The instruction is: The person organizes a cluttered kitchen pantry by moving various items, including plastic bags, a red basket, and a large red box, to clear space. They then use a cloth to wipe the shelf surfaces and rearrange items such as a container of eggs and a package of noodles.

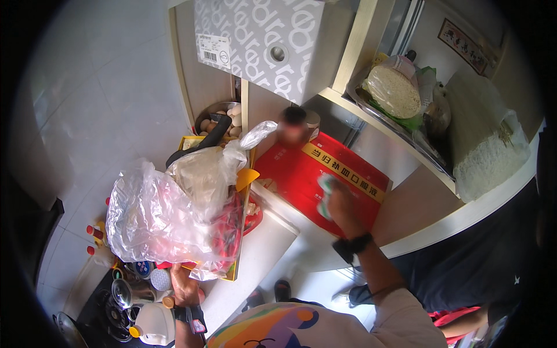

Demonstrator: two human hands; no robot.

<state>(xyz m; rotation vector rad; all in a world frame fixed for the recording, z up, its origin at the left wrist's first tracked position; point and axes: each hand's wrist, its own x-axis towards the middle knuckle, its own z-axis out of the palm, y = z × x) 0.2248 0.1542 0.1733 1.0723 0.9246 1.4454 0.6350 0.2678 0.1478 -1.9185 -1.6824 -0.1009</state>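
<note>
My right hand [340, 202] is closed on a green-and-white cloth [325, 195], which lies against the top of a red cardboard box [291, 191] with a yellow band of writing. The box stands on a cupboard shelf. At the left, my left hand [185, 285] supports the near edge of a yellow-edged tray or box [235, 261]. Crumpled clear plastic bags [152, 213], one of them knotted, cover most of it, with red wrapping showing through. A black curved handle [213, 139] sticks out behind the bags.
Eggs fill a metal bowl [200, 115] at the back. A grey-white printed box [261, 43] is above. Bagged foods lie on a metal tray [361, 102] at upper right. Bottles, a metal pot [130, 292] and a white jug [156, 324] stand at lower left. Another person [470, 252] is at the right.
</note>
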